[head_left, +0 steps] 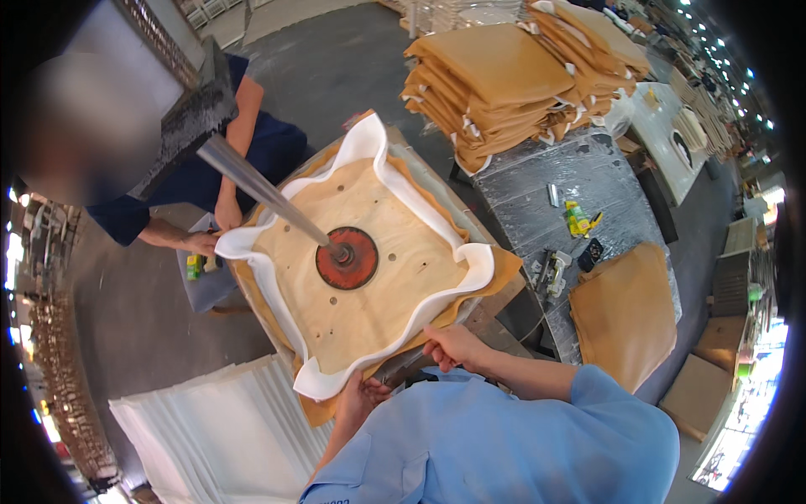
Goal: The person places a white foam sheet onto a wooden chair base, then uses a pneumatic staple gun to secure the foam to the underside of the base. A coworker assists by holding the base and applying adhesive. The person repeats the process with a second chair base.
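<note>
A square wooden board with several small holes lies on the work stand, with white foam padding curling up around its edges. Beneath and outside the foam shows a tan leather-like cover. A red round press disc on a metal rod bears on the middle of the board. Along the near edge, my left hand grips the cover beside the near-left corner. Further right, my right hand is closed on the same near edge of the cover, its fingertips partly hidden.
Across the stand at left, a co-worker's hand is at the padding's left corner. Stacked tan covers sit on a plastic-wrapped table, which also holds small tools and more tan sheets. White panels stand at lower left.
</note>
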Motion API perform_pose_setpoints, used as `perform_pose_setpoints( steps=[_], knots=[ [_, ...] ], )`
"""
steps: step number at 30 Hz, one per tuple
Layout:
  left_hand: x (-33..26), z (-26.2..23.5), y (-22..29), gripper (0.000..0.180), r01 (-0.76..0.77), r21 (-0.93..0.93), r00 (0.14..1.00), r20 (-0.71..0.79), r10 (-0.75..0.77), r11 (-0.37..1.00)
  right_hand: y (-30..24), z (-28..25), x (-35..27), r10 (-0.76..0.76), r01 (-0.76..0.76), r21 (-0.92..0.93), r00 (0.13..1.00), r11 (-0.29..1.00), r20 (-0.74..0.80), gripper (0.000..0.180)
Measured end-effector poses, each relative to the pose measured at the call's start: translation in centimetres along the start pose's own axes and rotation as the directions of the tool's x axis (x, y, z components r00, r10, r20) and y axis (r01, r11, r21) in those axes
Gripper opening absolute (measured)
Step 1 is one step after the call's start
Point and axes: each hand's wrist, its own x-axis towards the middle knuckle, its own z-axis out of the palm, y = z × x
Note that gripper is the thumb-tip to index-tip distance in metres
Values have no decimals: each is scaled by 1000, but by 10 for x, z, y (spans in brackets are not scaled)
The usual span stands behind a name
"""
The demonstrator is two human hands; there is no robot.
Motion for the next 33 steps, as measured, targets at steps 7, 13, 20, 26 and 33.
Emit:
perform_pose_setpoints(
  steps=[7,13,20,26,33],
  knots=[
    [4,-10,0,66,-108,-25,994,-38,107,994,-25,-43,8,-36,76,169,972,983,-230,73],
    [3,-12,19,57,-53,49,997,-47,56,997,-18,-62,20,-267,277,-7,920,961,-288,53],
    [-16,-14,41,46,-154,226,987,-4,159,962,-18,-151,-18,-307,295,118,946,948,99,36],
    [-43,153,14,44,-369,809,928,290,234,458,65,-365,36,-112,189,178,921,966,-373,29],
    [-11,246,-44,64,-326,843,623,532,574,-428,132,-515,173,-88,-400,-334,522,854,-848,62]
  ],
)
